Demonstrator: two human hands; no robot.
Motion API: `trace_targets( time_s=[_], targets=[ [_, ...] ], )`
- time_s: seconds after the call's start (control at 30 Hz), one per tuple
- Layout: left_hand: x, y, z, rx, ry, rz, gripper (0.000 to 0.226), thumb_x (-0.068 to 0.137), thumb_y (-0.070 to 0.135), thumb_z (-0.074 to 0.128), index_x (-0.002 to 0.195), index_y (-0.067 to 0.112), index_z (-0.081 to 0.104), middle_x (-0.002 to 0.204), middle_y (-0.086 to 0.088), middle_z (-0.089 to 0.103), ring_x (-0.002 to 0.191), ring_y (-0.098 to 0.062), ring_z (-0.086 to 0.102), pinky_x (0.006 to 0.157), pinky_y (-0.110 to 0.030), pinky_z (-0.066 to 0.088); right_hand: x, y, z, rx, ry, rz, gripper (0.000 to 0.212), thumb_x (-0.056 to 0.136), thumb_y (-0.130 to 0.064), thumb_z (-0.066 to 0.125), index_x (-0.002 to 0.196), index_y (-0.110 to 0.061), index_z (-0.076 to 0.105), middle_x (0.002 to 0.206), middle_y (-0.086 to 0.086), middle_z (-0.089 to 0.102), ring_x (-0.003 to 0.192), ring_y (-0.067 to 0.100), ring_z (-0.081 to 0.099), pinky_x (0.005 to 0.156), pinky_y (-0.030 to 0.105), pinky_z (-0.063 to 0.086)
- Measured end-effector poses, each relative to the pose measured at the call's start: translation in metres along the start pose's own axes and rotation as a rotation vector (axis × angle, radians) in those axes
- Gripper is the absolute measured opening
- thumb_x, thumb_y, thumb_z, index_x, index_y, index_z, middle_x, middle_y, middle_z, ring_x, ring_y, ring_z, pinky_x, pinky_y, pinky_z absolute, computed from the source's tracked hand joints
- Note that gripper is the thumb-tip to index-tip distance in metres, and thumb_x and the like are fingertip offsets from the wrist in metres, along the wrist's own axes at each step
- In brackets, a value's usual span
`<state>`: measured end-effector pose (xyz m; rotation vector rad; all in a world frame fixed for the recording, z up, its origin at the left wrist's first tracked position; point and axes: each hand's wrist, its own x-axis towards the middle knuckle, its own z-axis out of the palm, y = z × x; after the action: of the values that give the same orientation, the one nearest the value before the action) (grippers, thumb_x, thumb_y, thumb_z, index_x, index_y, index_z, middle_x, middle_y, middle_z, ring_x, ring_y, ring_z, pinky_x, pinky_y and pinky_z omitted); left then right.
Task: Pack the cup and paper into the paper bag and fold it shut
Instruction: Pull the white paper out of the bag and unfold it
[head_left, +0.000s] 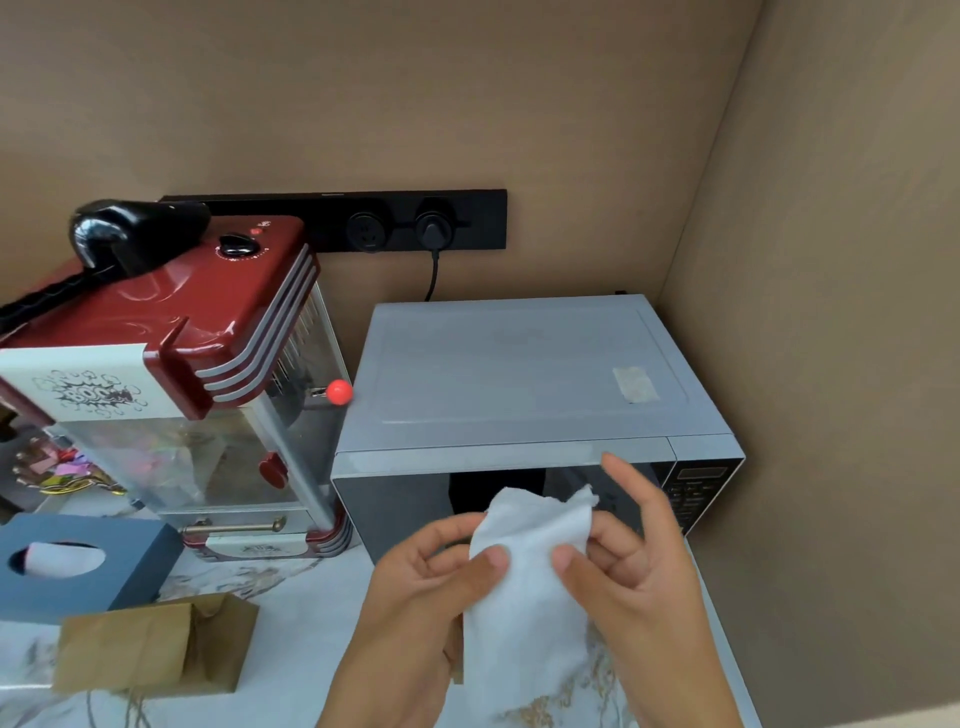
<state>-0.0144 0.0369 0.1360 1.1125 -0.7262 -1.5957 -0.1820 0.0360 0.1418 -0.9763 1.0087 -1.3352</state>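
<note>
From the head camera, both hands are raised in front of a grey microwave (524, 374), and between them hangs a white sheet of paper (524, 587). The left hand (415, 597) pinches the paper's left edge with the thumb on the near face and the fingers curled behind it. The right hand (639, 571) grips the right edge the same way, thumb in front, though its forefinger stands up free, above the sheet. The paper's upper edge is crumpled and uneven; its lower part runs down between the wrists, and where it ends is hard to make out against the pale marbled counter (306, 618). A small brown sliver shows just behind the left wrist, beside the paper; what it belongs to cannot be told.

The paper bag (150, 644) lies on its side on the counter, well apart from the hands to the left, its mouth turned toward the right and partly caved in; its inside is not visible. Just behind it sits a blue tissue box (78, 566) with a white tissue in its oval slot, its left side cut off by the frame edge. No cup can be made out anywhere.

Behind the tissue box stands a red popcorn machine (171, 332), its left side cropped and the contents behind its clear panel blurred. On the wall, a black socket strip (337, 218) holds one plug whose cord drops behind the microwave. The microwave door is half hidden by the hands and paper.
</note>
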Motion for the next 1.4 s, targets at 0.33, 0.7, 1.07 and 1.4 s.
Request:
trace_targets(
  time_s=[0.33, 0.7, 1.07, 1.4],
  targets=[
    [0.007, 0.0, 0.003, 0.048, -0.005, 0.036, 0.026, 0.068, 0.014, 0.088, 0.088, 0.002, 0.078, 0.086, -0.023, 0.078, 0.071, -0.032, 0.074, 0.058, -0.033, 0.06, 0.0, -0.003, -0.008, 0.17, -0.075, 0.397, 0.026, 0.073, -0.017, 0.07, 0.089, 0.004, 0.073, 0.082, 0.025, 0.073, 0.069, 0.03, 0.069, 0.062, 0.036, 0.054],
    [0.014, 0.019, -0.002, 0.098, -0.152, 0.274, 0.025, 0.072, 0.026, 0.078, 0.089, 0.008, 0.078, 0.071, -0.012, 0.074, 0.052, -0.018, 0.058, 0.046, -0.021, 0.048, 0.015, -0.011, -0.012, 0.108, -0.063, 0.027, 0.017, 0.074, -0.015, 0.069, 0.087, -0.006, 0.076, 0.077, 0.012, 0.074, 0.067, 0.021, 0.067, 0.054, 0.025, 0.052],
    [0.012, 0.025, -0.001, 0.166, -0.145, 0.449, 0.013, 0.073, 0.023, 0.072, 0.071, 0.01, 0.075, 0.082, 0.002, 0.069, 0.074, -0.013, 0.062, 0.062, -0.017, 0.047, 0.015, -0.017, -0.007, 0.225, -0.062, -0.065, 0.012, 0.074, -0.013, 0.064, 0.074, -0.002, 0.06, 0.08, 0.017, 0.059, 0.068, 0.026, 0.051, 0.055, 0.032, 0.038],
    [0.008, 0.018, 0.004, 0.189, -0.056, 0.293, 0.037, 0.06, 0.031, 0.086, 0.094, 0.02, 0.077, 0.081, -0.007, 0.078, 0.071, -0.015, 0.073, 0.057, -0.021, 0.056, 0.011, -0.011, 0.004, -0.014, -0.03, -0.062, 0.021, 0.069, -0.011, 0.077, 0.089, -0.014, 0.074, 0.077, 0.008, 0.074, 0.069, 0.018, 0.068, 0.057, 0.025, 0.054]
  ],
)
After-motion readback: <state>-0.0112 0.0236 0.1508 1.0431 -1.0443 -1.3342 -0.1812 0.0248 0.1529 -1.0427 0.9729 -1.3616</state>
